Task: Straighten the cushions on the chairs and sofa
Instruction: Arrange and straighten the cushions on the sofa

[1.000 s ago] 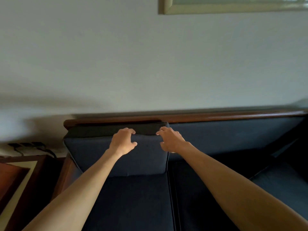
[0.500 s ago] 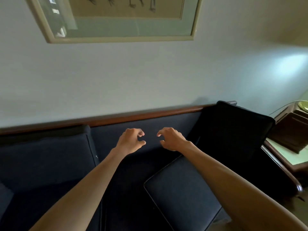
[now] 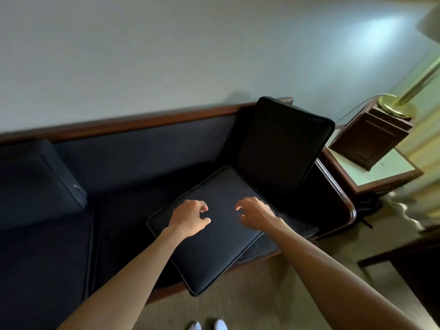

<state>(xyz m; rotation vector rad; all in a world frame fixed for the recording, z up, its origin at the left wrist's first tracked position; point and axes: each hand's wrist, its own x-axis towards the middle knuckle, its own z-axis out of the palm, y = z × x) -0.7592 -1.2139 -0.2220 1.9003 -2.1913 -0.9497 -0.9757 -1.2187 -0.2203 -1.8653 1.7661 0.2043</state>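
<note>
Dark cushion (image 3: 214, 244) lies askew beneath both empty hands; no writing legible.

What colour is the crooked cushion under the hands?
Dark navy square fabric seat cushion, nearly black; head view.

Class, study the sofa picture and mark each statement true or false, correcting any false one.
1. A loose seat cushion lies skewed, one corner jutting past the sofa's front edge. True.
2. The left hand grips a book. False: it is empty, fingers curled above the cushion.
3. Another dark cushion stands upright at the sofa's right end. True.
4. The brass lamp base sits on the floor. False: it rests on a wooden box on the side table.
5. The right hand is closed on the upright cushion. False: it is open above the skewed one.
</note>
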